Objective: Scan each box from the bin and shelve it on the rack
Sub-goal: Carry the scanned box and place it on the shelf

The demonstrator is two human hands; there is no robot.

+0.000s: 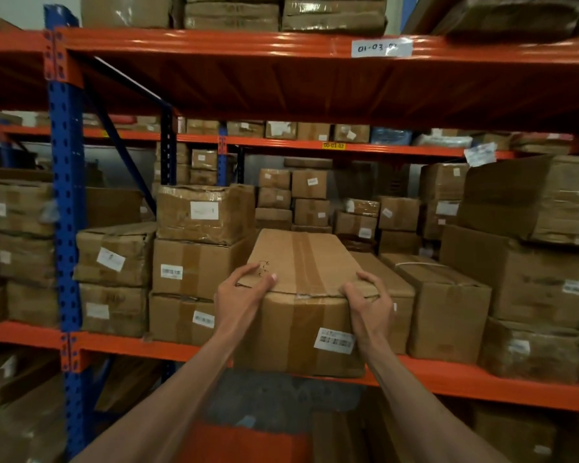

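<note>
A: Why are both hands on the near top corners of the box point(301, 295)?

B: Left hand point(244, 292) and right hand point(368, 302) each keep a clenched grip there, likely to push it along the shelf point(141, 344) between neighbouring boxes.

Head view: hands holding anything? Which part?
Yes. Both hands grip one cardboard box at its near top corners: left hand on the left corner, right hand on the right.

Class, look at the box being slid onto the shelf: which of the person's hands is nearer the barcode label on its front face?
Right. The right hand grips the box's near top corner just above the barcode label; the left hand holds the opposite corner, farther away.
</note>
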